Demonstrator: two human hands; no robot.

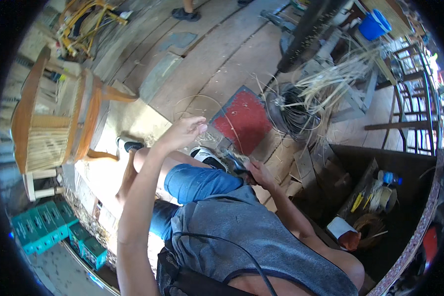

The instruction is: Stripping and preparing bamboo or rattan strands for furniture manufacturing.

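Note:
My left hand (184, 133) is raised in front of my knees, its thumb and fingers drawn together. What it pinches, if anything, is too small to make out. A thin pale strand (205, 96) loops up beside that hand and curves down toward my right hand (260, 173). Beside my thigh, my right hand is closed around a blue-and-black hand tool (239, 164), whose exact kind I cannot tell. The tool points up and to the left, close to my white and black shoe (209, 159).
A wooden chair (76, 118) with a woven seat stands left. Ahead lie a red mat (244, 121) and a dark coil (293, 111) under loose pale strips (340, 71). At right, a dark bin (380, 158) holds tools and rolls. Green boxes (44, 224) sit lower left.

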